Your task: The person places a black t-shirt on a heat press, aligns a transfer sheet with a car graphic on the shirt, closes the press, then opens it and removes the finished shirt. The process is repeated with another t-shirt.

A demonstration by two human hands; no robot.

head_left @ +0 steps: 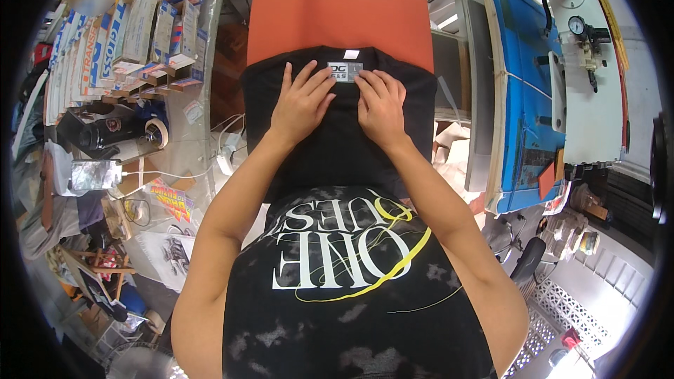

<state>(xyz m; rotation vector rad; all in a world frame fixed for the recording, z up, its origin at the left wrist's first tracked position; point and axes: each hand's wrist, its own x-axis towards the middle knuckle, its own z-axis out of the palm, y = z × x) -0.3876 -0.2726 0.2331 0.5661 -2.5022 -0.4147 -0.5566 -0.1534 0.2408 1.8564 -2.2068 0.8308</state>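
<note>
A black T-shirt [309, 158] lies spread over an orange padded press bed [337, 10], its collar toward the far side. At the collar sits a small grey rectangular label print [340, 70] with dark lettering, and just beyond it a white neck tag [352, 54]. My left hand [302, 102] rests on the shirt with fingers spread, its fingertips at the label's left edge. My right hand [381, 105] touches the label's right edge with outstretched fingertips, partly covering that edge. Both palms face down on the cloth.
On the left, a side table [189, 133] bears stacked long cardboard boxes [133, 31], a black bottle-like object [105, 132], a tape roll [157, 132] and a phone [96, 175] with a white cable. A blue panelled machine [523, 91] with a pressure gauge [576, 24] stands on the right.
</note>
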